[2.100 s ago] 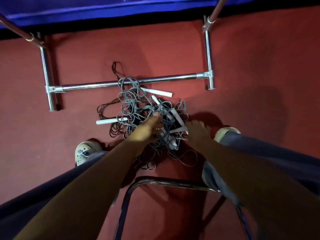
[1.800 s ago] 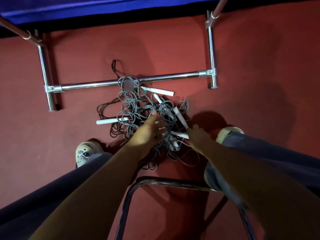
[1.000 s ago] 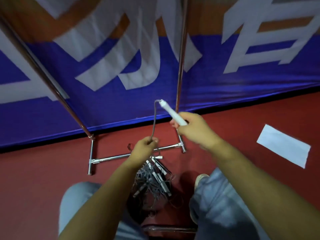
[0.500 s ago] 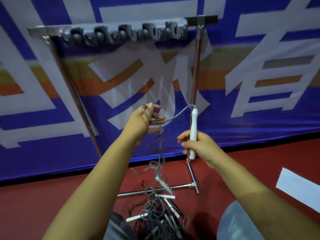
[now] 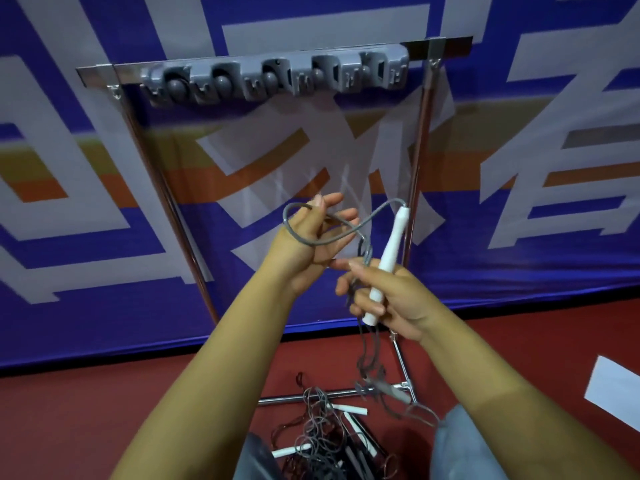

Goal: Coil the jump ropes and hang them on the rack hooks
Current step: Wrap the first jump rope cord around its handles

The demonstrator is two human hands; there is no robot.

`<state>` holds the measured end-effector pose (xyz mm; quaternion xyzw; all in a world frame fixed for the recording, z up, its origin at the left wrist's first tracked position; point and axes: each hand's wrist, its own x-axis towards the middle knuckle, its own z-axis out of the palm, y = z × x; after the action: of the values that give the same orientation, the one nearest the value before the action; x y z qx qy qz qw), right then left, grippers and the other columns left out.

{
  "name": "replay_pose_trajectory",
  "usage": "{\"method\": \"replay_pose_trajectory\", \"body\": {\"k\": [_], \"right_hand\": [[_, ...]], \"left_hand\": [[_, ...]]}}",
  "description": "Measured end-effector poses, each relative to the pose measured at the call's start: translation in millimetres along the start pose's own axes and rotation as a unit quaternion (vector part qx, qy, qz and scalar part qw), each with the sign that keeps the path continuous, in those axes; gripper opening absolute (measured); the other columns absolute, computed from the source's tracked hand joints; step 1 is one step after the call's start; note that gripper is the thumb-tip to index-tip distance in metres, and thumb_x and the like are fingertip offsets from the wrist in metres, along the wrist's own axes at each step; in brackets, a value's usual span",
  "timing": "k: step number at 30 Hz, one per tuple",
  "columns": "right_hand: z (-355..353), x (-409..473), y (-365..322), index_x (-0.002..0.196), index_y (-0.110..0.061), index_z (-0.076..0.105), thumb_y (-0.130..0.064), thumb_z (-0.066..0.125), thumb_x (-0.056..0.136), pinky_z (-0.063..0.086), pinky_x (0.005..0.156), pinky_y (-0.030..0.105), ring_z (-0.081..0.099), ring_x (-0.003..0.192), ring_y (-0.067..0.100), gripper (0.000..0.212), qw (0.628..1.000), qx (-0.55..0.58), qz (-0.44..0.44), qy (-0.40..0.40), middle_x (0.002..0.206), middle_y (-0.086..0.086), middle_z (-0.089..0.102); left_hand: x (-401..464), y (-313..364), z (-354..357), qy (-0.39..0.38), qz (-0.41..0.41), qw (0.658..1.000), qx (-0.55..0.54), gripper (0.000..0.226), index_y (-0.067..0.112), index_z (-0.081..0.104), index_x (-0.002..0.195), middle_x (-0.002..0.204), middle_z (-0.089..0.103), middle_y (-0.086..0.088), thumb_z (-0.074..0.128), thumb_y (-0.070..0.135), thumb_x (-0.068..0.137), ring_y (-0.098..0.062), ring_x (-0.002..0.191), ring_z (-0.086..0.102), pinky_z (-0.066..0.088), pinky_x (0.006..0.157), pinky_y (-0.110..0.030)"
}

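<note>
My right hand (image 5: 388,296) grips the white handle (image 5: 388,261) of a grey jump rope and pinches its cord just below. The grey cord (image 5: 322,241) loops around my left hand (image 5: 311,244), whose fingers are spread and fairly straight. The rest of that rope hangs down from my right hand to the floor, its other handle (image 5: 389,389) dangling low. A tangled pile of jump ropes (image 5: 325,441) with white handles lies on the red floor between my legs. The grey hook strip (image 5: 277,76) sits on the rack's top bar, above my hands.
The chrome rack (image 5: 417,174) stands against a blue banner with white characters. Its base bar (image 5: 311,396) crosses the floor behind the pile. A white sheet (image 5: 613,389) lies on the red floor at right. My knees frame the pile.
I lifted one rope by its handle out of the floor pile and raised my view to the rack. My left hand now has the cord looped round it, close to my right hand.
</note>
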<state>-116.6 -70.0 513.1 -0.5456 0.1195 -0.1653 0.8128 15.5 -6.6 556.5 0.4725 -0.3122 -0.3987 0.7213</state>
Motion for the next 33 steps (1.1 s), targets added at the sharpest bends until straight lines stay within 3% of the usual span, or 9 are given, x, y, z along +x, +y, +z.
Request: {"method": "replay_pose_trajectory", "body": {"k": [3,6,10,13,15,20,25,31,33], "right_hand": [[-0.6,4.5,-9.3,0.099,-0.002,0.065,-0.017,0.052,0.095,0.041,0.047,0.021,0.030,0.033,0.005,0.020,0.994,-0.100,0.029,0.039,0.065,0.007,0.064],[0.8,3.3,-26.7,0.099,0.001,0.066,-0.013,0.052,0.095,0.037,0.044,0.022,0.028,0.031,0.006,0.020,0.983,-0.170,0.056,0.025,0.062,0.009,0.065],[2.6,-0.4,-46.5,0.097,0.007,0.062,-0.012,0.052,0.094,0.035,0.044,0.024,0.027,0.028,0.005,0.022,0.984,-0.170,0.048,0.003,0.059,0.008,0.064],[1.1,-4.2,-56.2,0.100,0.005,0.065,-0.011,0.050,0.095,0.035,0.044,0.021,0.027,0.029,0.003,0.023,0.984,-0.168,0.050,-0.008,0.056,0.006,0.063],[-3.6,-7.9,-64.2,0.099,0.006,0.066,-0.011,0.050,0.094,0.034,0.044,0.022,0.026,0.029,0.004,0.024,0.984,-0.174,0.040,0.001,0.055,0.006,0.062],[-30.8,-21.4,-80.5,0.084,0.000,0.069,-0.007,0.053,0.092,0.035,0.040,0.018,0.029,0.028,0.004,0.019,0.976,-0.204,0.015,0.072,0.052,0.005,0.057],[-49.9,-28.1,-79.1,0.083,0.000,0.066,-0.011,0.054,0.093,0.038,0.041,0.018,0.029,0.030,0.005,0.019,0.968,-0.206,0.003,0.143,0.054,0.005,0.058],[-53.6,-21.3,-63.8,0.086,0.001,0.063,-0.012,0.057,0.093,0.039,0.044,0.020,0.031,0.031,0.006,0.016,0.960,-0.220,-0.003,0.172,0.059,0.008,0.063],[-55.7,-16.7,-58.9,0.093,0.003,0.062,-0.012,0.057,0.093,0.037,0.045,0.022,0.032,0.032,0.007,0.016,0.961,-0.201,-0.004,0.189,0.065,0.011,0.067]], "left_hand": [[-6.8,-20.7,-20.8,-0.017,-0.017,0.999,0.023,0.034,0.017,0.050,0.127,0.113,0.064,-0.001,0.042,0.031,0.097,-0.012,0.109,0.058,0.041,0.097,-0.031],[-11.4,-45.0,-39.1,-0.079,-0.050,0.994,0.060,0.039,0.009,0.050,0.129,0.093,0.061,-0.013,0.052,0.026,0.094,-0.018,0.097,0.056,0.033,0.103,-0.048],[-19.9,-70.8,-31.3,-0.156,-0.024,0.973,0.169,0.026,0.011,0.058,0.102,0.094,0.060,-0.001,0.044,-0.007,0.089,-0.007,0.089,0.059,0.044,0.083,-0.019],[-14.8,-88.1,-29.1,-0.099,-0.014,0.962,0.256,0.020,-0.009,0.055,0.104,0.092,0.060,-0.009,0.059,0.002,0.087,-0.009,0.084,0.061,0.049,0.082,-0.026],[-6.3,-101.7,-37.8,0.010,-0.036,0.955,0.293,0.004,0.000,0.062,0.089,0.074,0.060,-0.005,0.060,0.003,0.090,-0.008,0.063,0.059,0.048,0.070,-0.029],[-10.0,-128.7,-88.2,0.211,-0.185,0.922,0.267,0.025,0.006,0.059,0.079,0.054,0.053,-0.006,0.057,0.025,0.095,-0.022,0.052,0.047,0.041,0.055,-0.030],[-15.4,-132.7,-143.8,0.351,-0.235,0.889,0.179,0.036,0.002,0.058,0.081,0.062,0.053,-0.010,0.063,0.036,0.090,-0.023,0.056,0.049,0.046,0.070,-0.040],[-8.5,-104.3,-134.8,0.375,-0.268,0.887,0.016,0.058,0.008,0.050,0.075,0.062,0.050,-0.003,0.037,0.062,0.093,-0.017,0.064,0.053,0.045,0.070,-0.038],[-2.6,-96.9,-127.5,0.357,-0.277,0.892,-0.014,0.056,0.009,0.046,0.071,0.046,0.041,-0.001,0.038,0.059,0.095,-0.014,0.047,0.043,0.039,0.060,-0.032]]}}
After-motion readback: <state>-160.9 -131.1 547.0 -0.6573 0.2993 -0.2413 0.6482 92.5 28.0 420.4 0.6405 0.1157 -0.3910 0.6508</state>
